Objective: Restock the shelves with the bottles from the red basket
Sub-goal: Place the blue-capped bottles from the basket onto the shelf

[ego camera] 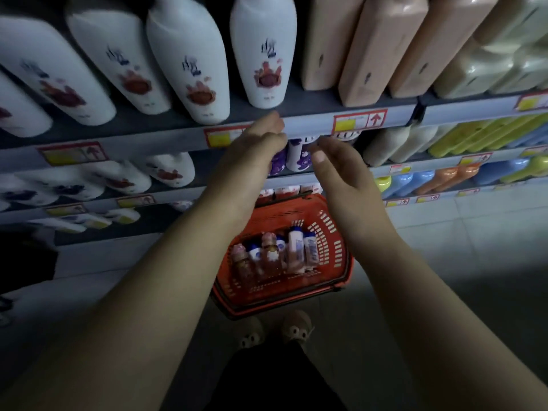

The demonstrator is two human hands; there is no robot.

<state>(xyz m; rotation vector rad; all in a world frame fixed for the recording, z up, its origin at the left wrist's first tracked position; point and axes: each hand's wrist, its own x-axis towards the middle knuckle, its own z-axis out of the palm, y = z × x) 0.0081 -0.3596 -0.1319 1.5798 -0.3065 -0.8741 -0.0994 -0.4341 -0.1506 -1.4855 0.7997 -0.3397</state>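
The red basket (341, 262) stands on the floor below my hands and holds several small bottles (272, 253), some pinkish and some white with blue labels. Both hands are raised to the second shelf (382, 170). My left hand (252, 155) has its fingers curled over the top of a purple-labelled bottle (278, 164) standing there; the hand hides whether it grips it. A white bottle with a purple label (299, 157) stands between my hands. My right hand (338, 170) hovers just right of it, fingers relaxed and holding nothing.
Large white bottles (189, 60) and peach bottles (382, 48) fill the top shelf, whose edge (311, 123) carries price tags. Yellow, blue and orange bottles (430, 179) line the lower right shelves. My feet (275, 330) are behind the basket on the tiled floor.
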